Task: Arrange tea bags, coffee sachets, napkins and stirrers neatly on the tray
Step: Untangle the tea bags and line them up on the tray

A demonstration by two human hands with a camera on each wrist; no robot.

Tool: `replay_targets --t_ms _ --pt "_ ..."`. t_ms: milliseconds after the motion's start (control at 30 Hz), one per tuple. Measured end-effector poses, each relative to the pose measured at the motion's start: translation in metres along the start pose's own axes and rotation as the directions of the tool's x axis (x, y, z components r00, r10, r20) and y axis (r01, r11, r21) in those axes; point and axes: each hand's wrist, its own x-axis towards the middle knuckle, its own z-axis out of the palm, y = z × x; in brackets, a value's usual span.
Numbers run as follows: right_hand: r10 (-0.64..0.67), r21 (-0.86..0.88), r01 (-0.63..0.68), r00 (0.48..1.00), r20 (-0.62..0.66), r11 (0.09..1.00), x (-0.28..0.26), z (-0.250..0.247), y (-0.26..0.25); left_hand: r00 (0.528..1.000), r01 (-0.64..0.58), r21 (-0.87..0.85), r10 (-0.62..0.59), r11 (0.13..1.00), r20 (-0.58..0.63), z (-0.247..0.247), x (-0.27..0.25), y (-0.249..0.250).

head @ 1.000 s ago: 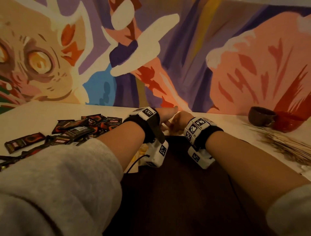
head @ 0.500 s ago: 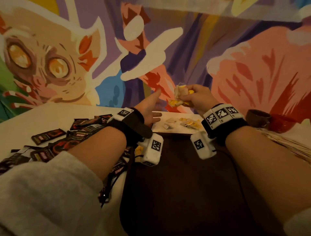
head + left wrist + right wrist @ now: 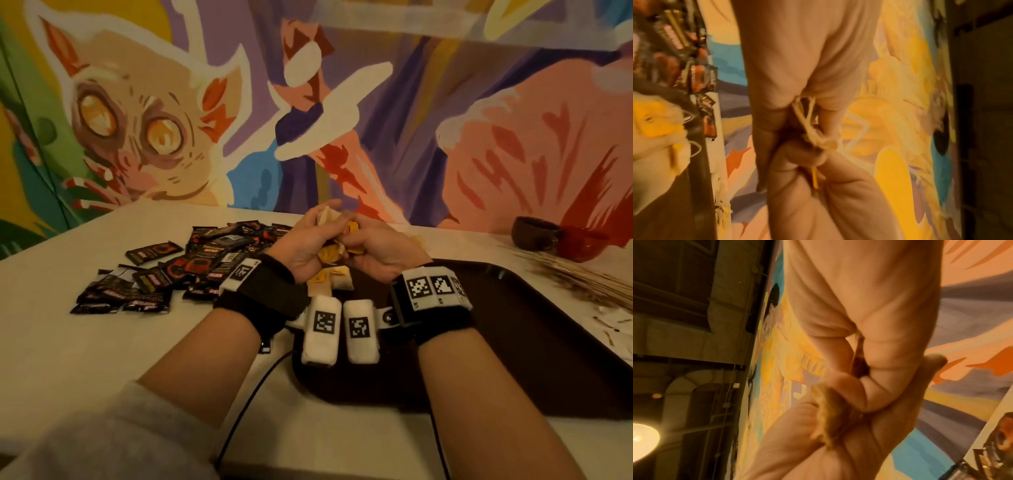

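Observation:
Both hands meet above the far left corner of the dark brown tray [image 3: 513,342]. Between them they grip a bunch of beige tea bags [image 3: 330,253] with yellow tags. My left hand [image 3: 305,236] curls round the bunch from the left, my right hand [image 3: 380,246] from the right. In the left wrist view the left hand [image 3: 789,123] pinches white strings [image 3: 807,123] and a yellow tag. In the right wrist view a tea bag edge [image 3: 824,415] sticks out beside my right hand [image 3: 859,369]. More tea bags [image 3: 334,282] show just below the hands.
A loose heap of dark coffee sachets [image 3: 205,260] covers the white table left of the tray. Wooden stirrers [image 3: 582,284] lie in a sheaf at the right, behind them a brown cup [image 3: 534,233] and a red cup [image 3: 582,243]. A painted wall closes the back.
Both hands were low at the tray's far edge. The right hand then lifted a bunch of tea bags while the left was open. Now both hands grip the bunch, closer in.

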Motion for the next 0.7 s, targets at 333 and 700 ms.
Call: replay_targets --t_ms 333,700 --pt "0.048 0.043 -0.045 0.995 -0.091 0.998 -0.002 -0.020 0.023 0.984 0.173 -0.098 -0.169 0.980 0.050 -0.011 -0.002 -0.015" --pt "-0.037 0.051 0.052 0.967 -0.254 0.997 -0.006 -0.018 0.030 0.957 0.289 -0.174 -0.280 0.941 0.073 -0.008 -0.011 -0.016"
